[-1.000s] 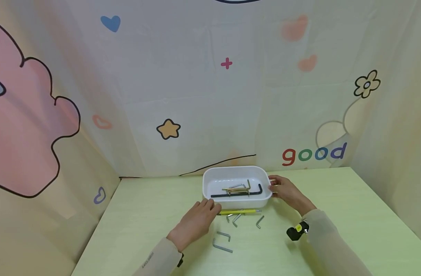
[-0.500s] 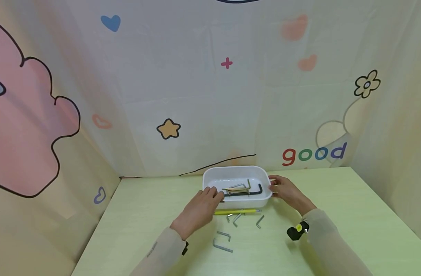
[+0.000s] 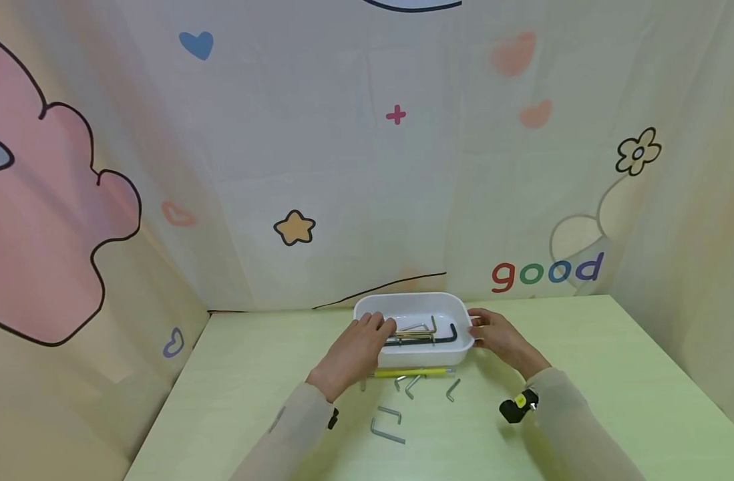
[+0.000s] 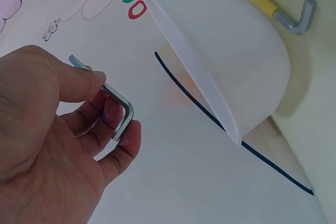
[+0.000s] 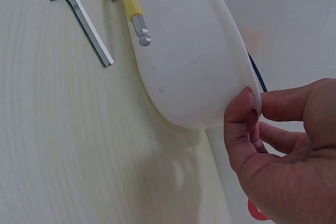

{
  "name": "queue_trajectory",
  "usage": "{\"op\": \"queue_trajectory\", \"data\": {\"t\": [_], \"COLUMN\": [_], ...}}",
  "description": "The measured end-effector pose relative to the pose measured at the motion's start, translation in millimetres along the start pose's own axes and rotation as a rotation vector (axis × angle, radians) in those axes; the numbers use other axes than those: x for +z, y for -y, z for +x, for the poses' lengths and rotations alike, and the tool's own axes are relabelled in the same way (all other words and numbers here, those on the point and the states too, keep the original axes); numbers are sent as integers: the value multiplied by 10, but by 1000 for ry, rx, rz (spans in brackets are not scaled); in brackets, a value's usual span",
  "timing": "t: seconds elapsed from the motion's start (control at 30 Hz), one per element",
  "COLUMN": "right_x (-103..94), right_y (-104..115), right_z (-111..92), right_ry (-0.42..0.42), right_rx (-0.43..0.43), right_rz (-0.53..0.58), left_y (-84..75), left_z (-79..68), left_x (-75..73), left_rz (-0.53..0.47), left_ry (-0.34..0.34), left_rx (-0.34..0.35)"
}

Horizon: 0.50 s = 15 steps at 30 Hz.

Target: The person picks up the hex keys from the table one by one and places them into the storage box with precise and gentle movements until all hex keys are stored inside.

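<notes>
In the left wrist view my left hand (image 4: pixel 58 129) pinches a small silver hex key (image 4: pixel 118 96) between thumb and fingers. The head view puts this left hand (image 3: pixel 353 349) over the left front part of a white plastic tray (image 3: pixel 423 359), where it hides the key. Gold, silver and black hex keys lie inside, the long black hex key (image 3: pixel 429 341) nearest the front wall. At the tray's right end, my right hand (image 3: pixel 501 341) grips the rim, thumb and index finger on either side of it in the right wrist view.
A yellow-sleeved hex key (image 3: pixel 411 373) lies along the tray's front. Several loose silver hex keys are scattered nearer, among them a larger hex key (image 3: pixel 388 431) and a small hex key (image 3: pixel 453 390). Behind the tray hangs a printed curtain (image 3: pixel 367 167).
My left hand has risen from the table by the yellow-sleeved key and moved forward and right over the tray, bringing the small hex key. The right hand stays on the rim.
</notes>
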State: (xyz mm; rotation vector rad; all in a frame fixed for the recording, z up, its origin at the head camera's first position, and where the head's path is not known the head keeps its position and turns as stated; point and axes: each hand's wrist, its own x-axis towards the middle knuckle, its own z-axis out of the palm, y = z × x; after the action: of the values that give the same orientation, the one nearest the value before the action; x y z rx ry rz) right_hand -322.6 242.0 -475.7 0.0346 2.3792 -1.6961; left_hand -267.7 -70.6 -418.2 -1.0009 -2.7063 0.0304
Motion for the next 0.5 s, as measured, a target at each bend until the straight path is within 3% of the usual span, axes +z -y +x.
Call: {"op": "queue_trajectory", "data": {"t": [0.5], "right_x": [-4], "right_y": [-23], "right_z": [6], "right_ry": [-1], "right_rx": [-28], "right_rz": [7], "left_y": [47], "left_z": [204], "left_x": [27], "left_rz": [27], "left_ry": [-17], "left_rx": [1]}}
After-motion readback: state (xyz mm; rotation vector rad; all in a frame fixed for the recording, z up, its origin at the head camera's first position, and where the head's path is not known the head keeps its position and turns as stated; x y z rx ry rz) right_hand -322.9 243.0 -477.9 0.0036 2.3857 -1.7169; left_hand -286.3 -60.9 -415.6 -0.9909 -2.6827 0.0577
